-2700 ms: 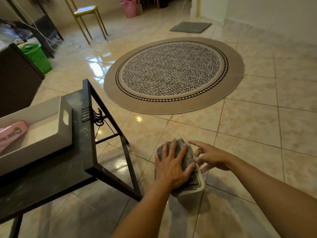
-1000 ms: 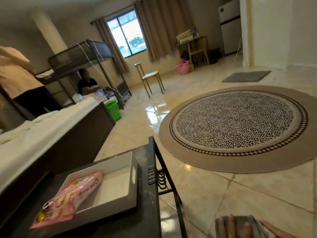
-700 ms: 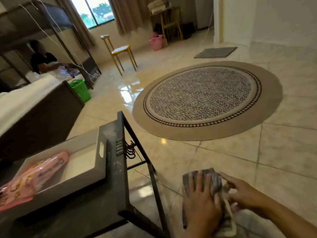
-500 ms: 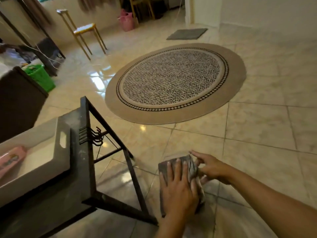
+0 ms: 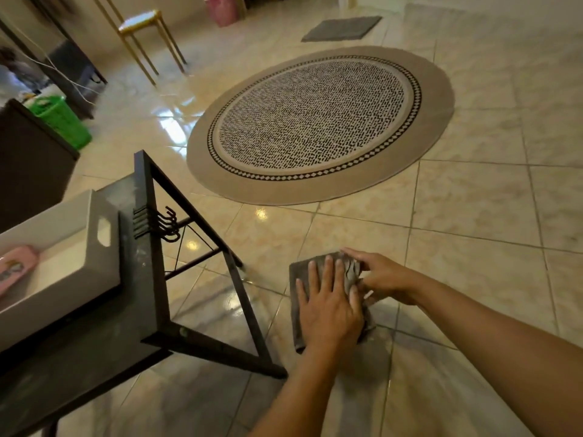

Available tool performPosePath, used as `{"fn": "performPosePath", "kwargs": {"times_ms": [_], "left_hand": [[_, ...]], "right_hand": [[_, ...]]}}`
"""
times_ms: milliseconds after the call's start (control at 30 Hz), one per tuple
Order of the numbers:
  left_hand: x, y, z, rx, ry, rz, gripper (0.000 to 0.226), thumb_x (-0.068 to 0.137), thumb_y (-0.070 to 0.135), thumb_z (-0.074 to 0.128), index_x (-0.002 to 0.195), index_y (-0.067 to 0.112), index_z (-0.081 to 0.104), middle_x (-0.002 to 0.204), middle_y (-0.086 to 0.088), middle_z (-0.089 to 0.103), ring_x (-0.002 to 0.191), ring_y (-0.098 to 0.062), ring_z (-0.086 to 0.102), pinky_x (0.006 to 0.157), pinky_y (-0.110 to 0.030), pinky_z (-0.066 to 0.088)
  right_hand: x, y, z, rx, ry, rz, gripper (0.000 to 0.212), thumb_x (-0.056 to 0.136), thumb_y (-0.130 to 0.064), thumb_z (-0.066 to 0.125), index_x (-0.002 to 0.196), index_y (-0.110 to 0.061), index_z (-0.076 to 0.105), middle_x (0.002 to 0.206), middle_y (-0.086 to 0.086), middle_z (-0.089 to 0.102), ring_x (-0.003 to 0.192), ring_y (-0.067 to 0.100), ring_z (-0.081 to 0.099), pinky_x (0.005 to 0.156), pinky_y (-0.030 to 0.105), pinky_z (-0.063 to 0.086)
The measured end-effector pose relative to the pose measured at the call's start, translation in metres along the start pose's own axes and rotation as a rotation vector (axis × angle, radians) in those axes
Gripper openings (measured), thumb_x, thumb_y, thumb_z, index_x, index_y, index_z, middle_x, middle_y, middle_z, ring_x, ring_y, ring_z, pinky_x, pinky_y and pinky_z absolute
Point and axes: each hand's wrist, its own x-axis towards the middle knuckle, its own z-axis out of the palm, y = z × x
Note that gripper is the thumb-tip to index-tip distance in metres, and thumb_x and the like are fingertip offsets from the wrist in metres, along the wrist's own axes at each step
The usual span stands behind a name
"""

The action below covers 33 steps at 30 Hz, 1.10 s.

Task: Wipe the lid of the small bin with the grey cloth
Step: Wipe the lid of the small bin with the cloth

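Observation:
The grey cloth (image 5: 299,280) lies spread over the lid of the small bin, on the floor just right of the black table. My left hand (image 5: 328,309) presses flat on the cloth with its fingers pointing away from me. My right hand (image 5: 383,275) is at the bin's right side, fingertips on the cloth's far corner and thumb lower down against the side. Cloth and hands hide the small bin (image 5: 367,295) except for a pale sliver between the two hands.
A black metal table (image 5: 143,279) with hooks stands at the left, carrying a white tray (image 5: 104,266) that holds a pink packet (image 5: 15,266). A round patterned rug (image 5: 315,121) lies ahead. Farther off are a green basket (image 5: 61,119), a yellow chair (image 5: 142,23) and a grey mat (image 5: 342,28).
The view swung up to the room and has dropped back to the floor. Both hands stayed on cloth and bin. The bin's white rim, visible earlier, is now covered by the cloth.

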Motion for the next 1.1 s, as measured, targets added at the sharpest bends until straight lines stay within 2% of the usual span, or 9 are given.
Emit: {"fn": "performPosePath", "kwargs": {"times_ms": [167, 267, 333, 400, 567, 733, 833, 967, 1100], "left_hand": [[0.002, -0.015, -0.018, -0.031, -0.022, -0.092, 0.061, 0.102, 0.05, 0.014, 0.155, 0.031, -0.011, 0.163, 0.005, -0.018, 0.145, -0.019, -0.028, 0.118, -0.048, -0.013], [-0.025, -0.006, -0.008, -0.044, -0.021, -0.03, 0.062, 0.099, 0.055, 0.011, 0.154, 0.035, -0.01, 0.163, 0.008, -0.017, 0.145, -0.016, -0.029, 0.117, -0.049, -0.013], [-0.021, 0.0, -0.002, -0.027, -0.029, 0.001, 0.062, 0.099, 0.056, 0.01, 0.154, 0.036, -0.011, 0.163, 0.008, -0.016, 0.146, -0.017, -0.028, 0.118, -0.05, -0.012], [-0.004, 0.0, -0.007, -0.001, -0.039, -0.012, 0.061, 0.1, 0.054, 0.011, 0.154, 0.034, -0.012, 0.163, 0.007, -0.017, 0.146, -0.019, -0.027, 0.119, -0.05, -0.012], [0.003, -0.021, -0.02, -0.06, -0.048, -0.105, 0.061, 0.101, 0.051, 0.011, 0.154, 0.031, -0.012, 0.163, 0.005, -0.017, 0.145, -0.019, -0.028, 0.12, -0.049, -0.009], [-0.023, 0.0, -0.003, -0.008, -0.029, -0.006, 0.063, 0.098, 0.057, 0.007, 0.154, 0.034, -0.012, 0.162, 0.006, -0.02, 0.145, -0.018, -0.029, 0.117, -0.048, -0.012], [0.004, 0.003, -0.01, 0.006, -0.053, 0.006, 0.061, 0.101, 0.054, 0.01, 0.154, 0.031, -0.011, 0.162, 0.004, -0.019, 0.146, -0.021, -0.027, 0.119, -0.05, -0.01], [0.013, -0.019, -0.02, -0.034, -0.062, -0.093, 0.061, 0.102, 0.051, 0.011, 0.155, 0.029, -0.009, 0.163, 0.003, -0.018, 0.146, -0.02, -0.027, 0.121, -0.049, -0.007], [-0.019, -0.015, -0.01, -0.038, -0.031, -0.073, 0.063, 0.098, 0.056, 0.004, 0.154, 0.032, -0.011, 0.162, 0.006, -0.02, 0.145, -0.018, -0.03, 0.12, -0.048, -0.009]], "right_hand": [[0.0, 0.007, -0.001, 0.04, 0.027, -0.006, 0.087, 0.084, 0.013, 0.058, 0.152, -0.032, 0.029, 0.096, 0.011, 0.051, 0.069, 0.02, 0.063, 0.067, 0.04, 0.062], [0.003, 0.007, -0.001, 0.042, 0.008, -0.01, 0.087, 0.083, 0.015, 0.054, 0.152, -0.032, 0.029, 0.102, 0.011, 0.055, 0.074, 0.026, 0.067, 0.068, 0.042, 0.063], [0.005, 0.007, -0.001, 0.05, -0.01, -0.01, 0.087, 0.084, 0.016, 0.052, 0.151, -0.034, 0.029, 0.119, 0.006, 0.058, 0.086, 0.034, 0.071, 0.07, 0.044, 0.063], [0.005, 0.006, -0.002, 0.051, -0.02, -0.007, 0.088, 0.084, 0.016, 0.053, 0.152, -0.035, 0.029, 0.127, 0.004, 0.054, 0.089, 0.031, 0.071, 0.071, 0.044, 0.063], [0.003, 0.007, -0.005, 0.095, -0.009, 0.002, 0.088, 0.084, 0.015, 0.058, 0.152, -0.033, 0.029, 0.096, 0.011, 0.053, 0.068, 0.019, 0.065, 0.077, 0.053, 0.06], [0.007, 0.005, -0.005, 0.11, -0.053, 0.003, 0.085, 0.08, 0.013, 0.058, 0.143, -0.039, 0.036, 0.109, 0.016, 0.065, 0.087, 0.036, 0.072, 0.078, 0.058, 0.059], [0.009, 0.005, -0.003, 0.116, -0.042, 0.008, 0.077, 0.081, 0.012, 0.056, 0.135, -0.04, 0.041, 0.113, 0.013, 0.066, 0.095, 0.034, 0.07, 0.077, 0.053, 0.061], [0.01, 0.01, -0.005, 0.172, -0.049, 0.022, 0.075, 0.084, 0.012, 0.056, 0.136, -0.041, 0.042, 0.088, 0.008, 0.062, 0.071, 0.021, 0.066, 0.073, 0.045, 0.062], [0.017, 0.011, -0.008, 0.175, -0.074, 0.019, 0.071, 0.085, 0.008, 0.056, 0.133, -0.043, 0.044, 0.082, 0.007, 0.065, 0.073, 0.024, 0.067, 0.077, 0.05, 0.06]]}}
